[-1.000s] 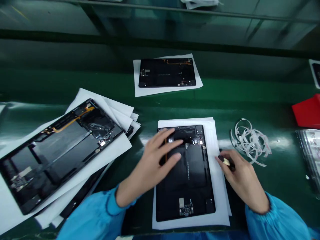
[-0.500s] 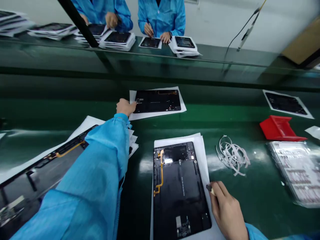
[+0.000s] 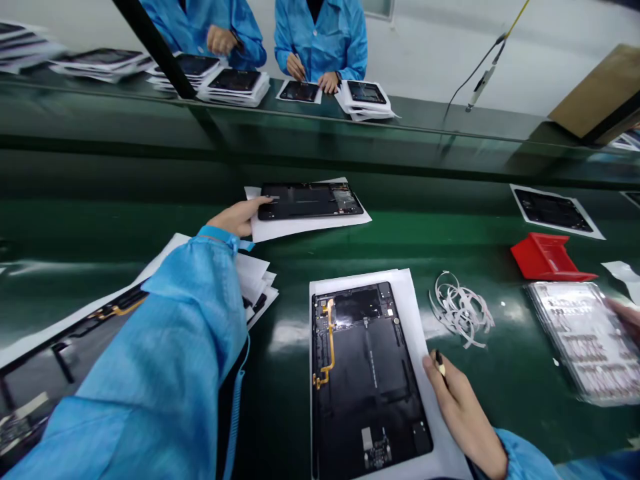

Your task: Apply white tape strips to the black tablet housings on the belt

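Observation:
My left hand reaches far forward and grips the left edge of a black opened tablet and its white sheet, which are lifted and tilted off the green belt. Right in front of me lies a second opened tablet with an orange flex cable, on a stack of white sheets. My right hand rests on that stack's right edge, closed around a small dark-tipped tool.
A stack of tablets on sheets sits at left under my sleeve. White peeled strips, a red tray and clear packets lie at right, where another person's fingers show. Two co-workers in blue stand across the line.
My left hand left the near tablet, reached out to the far tablet, then took hold and raised its left edge. My right hand stayed beside the near tablet.

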A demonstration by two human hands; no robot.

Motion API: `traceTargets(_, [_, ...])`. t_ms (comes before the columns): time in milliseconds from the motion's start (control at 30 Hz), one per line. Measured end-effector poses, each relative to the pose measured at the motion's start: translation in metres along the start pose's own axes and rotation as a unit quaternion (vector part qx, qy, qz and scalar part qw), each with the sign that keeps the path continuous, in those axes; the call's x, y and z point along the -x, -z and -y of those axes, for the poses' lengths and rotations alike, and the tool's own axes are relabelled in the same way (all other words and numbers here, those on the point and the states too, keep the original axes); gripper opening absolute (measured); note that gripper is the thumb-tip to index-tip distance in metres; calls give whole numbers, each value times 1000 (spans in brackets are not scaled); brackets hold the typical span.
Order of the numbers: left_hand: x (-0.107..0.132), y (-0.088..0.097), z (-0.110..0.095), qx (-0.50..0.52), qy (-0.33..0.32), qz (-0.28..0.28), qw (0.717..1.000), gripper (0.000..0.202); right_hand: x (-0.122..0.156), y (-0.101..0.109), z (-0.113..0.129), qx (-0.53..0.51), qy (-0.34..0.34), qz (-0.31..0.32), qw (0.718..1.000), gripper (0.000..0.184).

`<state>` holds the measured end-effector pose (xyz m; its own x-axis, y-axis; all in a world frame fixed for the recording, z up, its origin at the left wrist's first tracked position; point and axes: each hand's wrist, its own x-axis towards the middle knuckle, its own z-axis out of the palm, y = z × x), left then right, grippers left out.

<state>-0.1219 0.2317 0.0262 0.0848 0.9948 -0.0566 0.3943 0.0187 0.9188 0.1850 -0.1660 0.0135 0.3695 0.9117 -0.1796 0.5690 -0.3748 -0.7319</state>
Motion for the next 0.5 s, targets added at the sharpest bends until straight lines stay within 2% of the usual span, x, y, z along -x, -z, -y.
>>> traceTargets(67, [8, -3, -15, 55, 70, 19, 996, 28, -6, 0, 4, -73, -40, 35, 996, 40])
traceTargets(133, [15, -6, -33, 116, 112, 18, 987, 27, -11, -2, 12, -143, -35, 72, 987, 38])
traceTargets(200, [24, -7, -56, 173, 116, -4, 978, 26, -18, -3, 22, -180, -9, 101, 978, 41])
traceTargets(267, [39, -4, -82, 226, 93, -28, 969, 28, -33, -2, 34, -177, 19, 102, 979, 41])
traceTargets(333, [62, 2, -109, 272, 56, -46, 959, 31, -63, 0, 47, -154, 50, 78, 984, 39])
traceTargets(400, [94, 6, -132, 308, 17, -59, 950, 33, -106, -1, 61, -139, 92, 61, 984, 41])
traceTargets(467, [134, 5, -146, 349, -7, -80, 934, 35, -158, -7, 76, -152, 107, 42, 982, 41])
traceTargets(500, [157, 2, -146, 393, 1, -101, 914, 36, -183, -13, 84, -156, 111, 34, 981, 40])
